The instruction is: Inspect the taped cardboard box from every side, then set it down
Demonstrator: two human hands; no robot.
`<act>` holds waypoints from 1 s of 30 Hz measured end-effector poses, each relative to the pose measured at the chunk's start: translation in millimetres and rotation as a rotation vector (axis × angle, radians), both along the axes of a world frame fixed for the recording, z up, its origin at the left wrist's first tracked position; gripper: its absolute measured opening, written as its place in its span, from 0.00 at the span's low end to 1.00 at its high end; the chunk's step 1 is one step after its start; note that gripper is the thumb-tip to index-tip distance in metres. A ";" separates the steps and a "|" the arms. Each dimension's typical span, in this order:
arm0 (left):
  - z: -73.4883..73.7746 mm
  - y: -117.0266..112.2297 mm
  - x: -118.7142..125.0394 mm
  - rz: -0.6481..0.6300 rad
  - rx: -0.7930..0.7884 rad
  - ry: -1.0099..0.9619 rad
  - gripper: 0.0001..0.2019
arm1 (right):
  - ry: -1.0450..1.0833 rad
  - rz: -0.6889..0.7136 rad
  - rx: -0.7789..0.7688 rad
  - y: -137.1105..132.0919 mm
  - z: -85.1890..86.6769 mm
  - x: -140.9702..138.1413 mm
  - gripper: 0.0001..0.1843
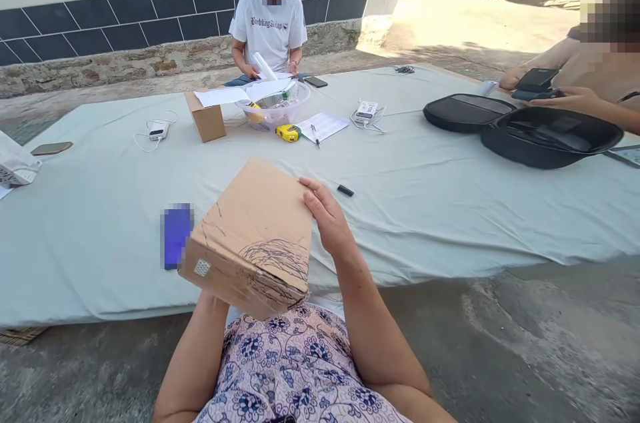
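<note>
Under the right hand (327,213): pale green cloth-covered table (425,216). Just left of that hand, tilted brown cardboard box with black scribbles (260,216), its right edge grasped there; left hand hidden by box, can't tell its grip. Further left, blurred blue rectangular object (177,233); just right of right hand, short black bar-shaped object (345,190).

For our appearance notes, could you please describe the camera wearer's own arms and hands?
The right hand wears no visible glove, ring or bracelet. The right forearm and left forearm show no sleeve or watch. The left hand is hidden. The floral garment is pink and blue.
</note>
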State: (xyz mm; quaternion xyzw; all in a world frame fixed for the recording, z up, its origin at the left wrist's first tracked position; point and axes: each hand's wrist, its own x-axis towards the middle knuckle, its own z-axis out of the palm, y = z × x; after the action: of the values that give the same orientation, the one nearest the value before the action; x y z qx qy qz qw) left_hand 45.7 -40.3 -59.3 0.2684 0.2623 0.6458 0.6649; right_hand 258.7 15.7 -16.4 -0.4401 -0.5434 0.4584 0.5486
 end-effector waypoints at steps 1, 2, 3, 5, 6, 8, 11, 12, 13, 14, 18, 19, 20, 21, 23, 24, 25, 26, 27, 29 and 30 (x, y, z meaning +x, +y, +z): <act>2.9 0.0 1.1 -0.015 -0.024 -0.022 0.19 | 0.005 -0.015 -0.027 3.3 -4.1 -0.6 0.33; 6.5 1.4 2.2 -0.030 -0.055 -0.061 0.20 | 0.007 -0.034 -0.060 6.5 -8.6 -1.1 0.34; 10.7 4.2 3.4 -0.046 -0.086 -0.099 0.21 | 0.005 -0.058 -0.094 9.3 -12.9 -1.3 0.35; 19.9 11.6 5.8 -0.061 -0.112 -0.142 0.25 | -0.021 -0.109 -0.149 13.5 -20.1 -1.4 0.37; 24.5 15.1 7.1 -0.058 -0.101 -0.148 0.29 | -0.040 -0.130 -0.162 14.7 -22.4 -1.3 0.39; 32.4 19.7 9.7 -0.037 -0.046 -0.138 0.36 | -0.070 -0.160 -0.164 15.1 -24.2 -1.1 0.41; 39.6 20.0 13.6 -0.005 0.050 -0.101 0.41 | -0.092 -0.173 -0.151 13.0 -21.5 -0.6 0.44; 40.7 19.0 14.6 -0.002 0.071 -0.086 0.41 | -0.101 -0.177 -0.148 12.0 -20.0 -0.4 0.45; 41.1 18.1 15.3 -0.003 0.087 -0.071 0.42 | -0.112 -0.183 -0.143 11.0 -18.5 -0.1 0.45; 41.1 17.2 15.8 -0.004 0.098 -0.056 0.43 | -0.124 -0.190 -0.134 10.1 -17.0 0.4 0.45; 39.0 16.0 13.2 -0.025 0.137 -0.022 0.48 | -0.172 -0.216 -0.083 6.3 -12.5 2.9 0.45; 38.5 16.1 11.5 -0.036 0.145 -0.020 0.50 | -0.181 -0.215 -0.072 5.1 -11.5 3.4 0.45; 38.2 16.2 9.5 -0.048 0.149 -0.017 0.51 | -0.188 -0.214 -0.064 3.9 -10.6 3.8 0.44; 38.0 16.3 7.2 -0.063 0.147 -0.014 0.51 | -0.191 -0.212 -0.057 2.7 -9.7 4.0 0.44; 37.7 16.4 2.9 -0.091 0.123 -0.013 0.50 | -0.191 -0.210 -0.044 0.2 -8.1 3.8 0.43; 37.6 16.4 1.2 -0.102 0.106 -0.019 0.48 | -0.192 -0.212 -0.036 -1.0 -7.2 3.5 0.41; 37.4 16.5 0.0 -0.107 0.088 -0.029 0.45 | -0.194 -0.217 -0.027 -2.1 -6.3 3.2 0.40; 37.1 16.7 -0.7 -0.104 0.069 -0.043 0.42 | -0.196 -0.224 -0.017 -3.0 -5.2 2.9 0.39; 36.7 17.0 -0.7 -0.095 0.049 -0.059 0.40 | -0.200 -0.232 -0.006 -3.8 -4.0 2.5 0.39; 35.4 18.3 0.3 -0.065 0.006 -0.092 0.38 | -0.206 -0.246 0.022 -4.8 -1.6 2.0 0.39; 34.6 19.2 1.1 -0.049 -0.018 -0.107 0.37 | -0.205 -0.252 0.036 -5.2 -0.4 1.8 0.39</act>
State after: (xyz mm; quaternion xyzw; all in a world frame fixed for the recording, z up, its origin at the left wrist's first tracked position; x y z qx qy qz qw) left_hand 46.7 -21.1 -24.7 0.2339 0.2256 0.6405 0.6958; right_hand 260.6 10.6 -16.8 -0.5393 -0.5452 0.3286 0.5513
